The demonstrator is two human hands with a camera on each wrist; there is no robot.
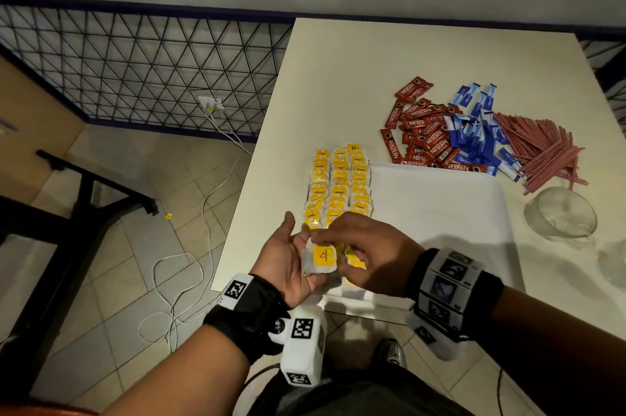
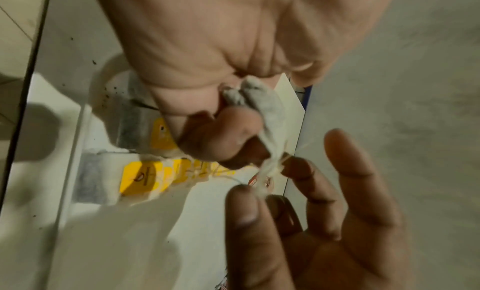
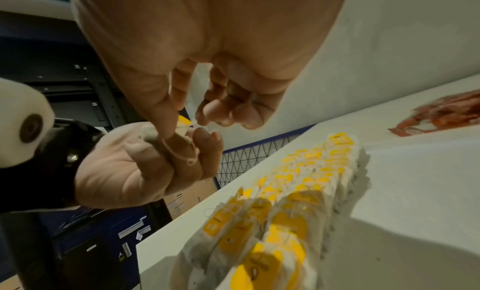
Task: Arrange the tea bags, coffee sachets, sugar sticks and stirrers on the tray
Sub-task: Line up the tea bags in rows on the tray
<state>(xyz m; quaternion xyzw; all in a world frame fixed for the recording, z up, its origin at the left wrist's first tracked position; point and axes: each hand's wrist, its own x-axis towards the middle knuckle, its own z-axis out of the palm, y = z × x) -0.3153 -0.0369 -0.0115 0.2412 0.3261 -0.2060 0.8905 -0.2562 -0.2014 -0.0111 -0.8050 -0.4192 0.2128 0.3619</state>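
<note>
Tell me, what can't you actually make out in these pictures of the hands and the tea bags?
- Nearest tea bags in the rows: head view, covered by the right hand and left hand.
- Print on the yellow tag of the held tea bag: too small in the head view, blurred in the wrist views.
- Glass cup: head view, contents unclear; a second glass is cut off by the right edge.
- Coffee sachets: right wrist view, a red blur.

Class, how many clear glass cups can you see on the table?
2: one clear glass cup right of the white tray; another nearer, cut off by the right edge. Others may be unseen.
</note>
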